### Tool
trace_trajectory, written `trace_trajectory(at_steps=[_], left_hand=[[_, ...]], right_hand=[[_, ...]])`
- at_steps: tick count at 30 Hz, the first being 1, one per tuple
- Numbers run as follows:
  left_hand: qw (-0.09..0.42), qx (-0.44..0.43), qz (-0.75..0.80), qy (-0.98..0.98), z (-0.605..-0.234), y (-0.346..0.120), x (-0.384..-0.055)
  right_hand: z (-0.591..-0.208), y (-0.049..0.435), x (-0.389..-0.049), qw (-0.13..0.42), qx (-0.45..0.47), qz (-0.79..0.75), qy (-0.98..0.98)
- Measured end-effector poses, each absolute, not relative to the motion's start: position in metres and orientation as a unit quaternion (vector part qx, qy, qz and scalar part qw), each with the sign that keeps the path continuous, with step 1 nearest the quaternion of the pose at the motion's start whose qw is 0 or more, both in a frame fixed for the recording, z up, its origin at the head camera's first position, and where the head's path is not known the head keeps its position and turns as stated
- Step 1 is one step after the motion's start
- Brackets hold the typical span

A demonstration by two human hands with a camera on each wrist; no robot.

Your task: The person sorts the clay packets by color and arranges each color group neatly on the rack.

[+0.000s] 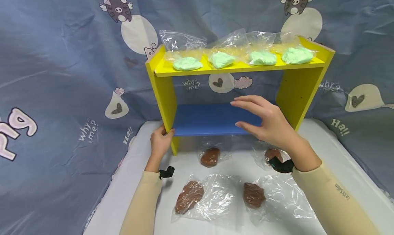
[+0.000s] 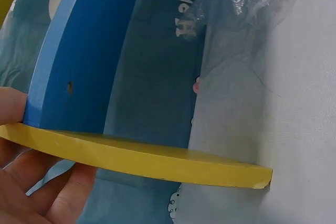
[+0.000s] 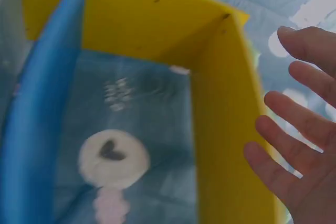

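A small shelf unit has yellow side panels [image 1: 161,98], a yellow top board [image 1: 240,68] and a blue lower board [image 1: 212,120]. My left hand [image 1: 160,142] grips the edge of its left panel, level with the blue board; in the left wrist view the thumb lies on one side of the yellow panel [image 2: 157,162] and the fingers on the other. In front of the unit my right hand [image 1: 267,120] is raised with nothing in it, fingers spread from the thumb. Several clear zip bags with pale green lumps [image 1: 221,60] sit in a row on the top board.
On the white table [image 1: 135,166], two bagged brown lumps lie in front, a left one [image 1: 189,197] and a right one [image 1: 253,195]. Two more, one left [image 1: 210,157] and one right [image 1: 273,154], lie under the blue board. A blue printed cloth [image 1: 61,57] hangs behind.
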State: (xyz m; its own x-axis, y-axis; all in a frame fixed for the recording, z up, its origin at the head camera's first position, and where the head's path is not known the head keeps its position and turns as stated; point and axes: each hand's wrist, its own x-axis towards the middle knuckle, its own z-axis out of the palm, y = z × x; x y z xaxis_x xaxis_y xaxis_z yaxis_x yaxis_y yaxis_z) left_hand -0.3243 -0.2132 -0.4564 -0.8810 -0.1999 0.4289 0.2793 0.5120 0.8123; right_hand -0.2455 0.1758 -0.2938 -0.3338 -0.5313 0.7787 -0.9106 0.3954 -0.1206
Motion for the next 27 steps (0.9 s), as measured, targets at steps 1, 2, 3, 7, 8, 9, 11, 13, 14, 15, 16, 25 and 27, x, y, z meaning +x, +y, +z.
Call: trace_trajectory(at_steps=[1, 2, 3, 7, 8, 9, 11, 13, 14, 15, 16, 25, 27], left_hand=[[0.245, -0.024, -0.495, -0.834, -0.456, -0.214, -0.324], [0.246, -0.026, -0.495, -0.833, -0.456, -0.214, -0.324], [0.246, -0.028, -0.494, -0.834, -0.457, -0.215, -0.324], [0.244, -0.033, -0.490, -0.836, -0.460, -0.214, -0.322], [0.244, -0.032, -0.490, -0.836, -0.461, -0.214, -0.321], [0.244, -0.030, -0.490, -0.836, -0.462, -0.214, -0.320], [0.244, -0.027, -0.493, -0.835, -0.463, -0.213, -0.318], [0.245, -0.029, -0.493, -0.834, -0.463, -0.212, -0.318], [0.245, -0.031, -0.494, -0.834, -0.463, -0.212, -0.318], [0.244, -0.033, -0.494, -0.834, -0.463, -0.212, -0.318], [0.244, -0.034, -0.494, -0.834, -0.462, -0.212, -0.318], [0.242, -0.033, -0.498, -0.832, -0.459, -0.213, -0.320], [0.241, -0.036, -0.499, -0.831, -0.458, -0.213, -0.321]], right_hand=[[-0.303, 0.180, -0.245, 0.326, 0.457, 0.291, -0.774], [-0.313, 0.184, -0.244, 0.319, 0.444, 0.300, -0.782], [-0.323, 0.188, -0.243, 0.311, 0.431, 0.310, -0.788], [-0.368, 0.201, -0.238, 0.274, 0.380, 0.342, -0.815], [-0.380, 0.203, -0.236, 0.264, 0.369, 0.345, -0.822], [-0.392, 0.204, -0.233, 0.250, 0.359, 0.346, -0.830], [-0.415, 0.206, -0.228, 0.225, 0.343, 0.344, -0.845], [-0.435, 0.208, -0.222, 0.200, 0.331, 0.336, -0.859], [-0.444, 0.209, -0.219, 0.189, 0.328, 0.332, -0.864], [-0.452, 0.210, -0.216, 0.179, 0.325, 0.328, -0.869], [-0.459, 0.211, -0.212, 0.168, 0.324, 0.326, -0.872], [-0.495, 0.211, -0.180, 0.096, 0.326, 0.282, -0.897], [-0.500, 0.210, -0.174, 0.088, 0.326, 0.268, -0.902]])
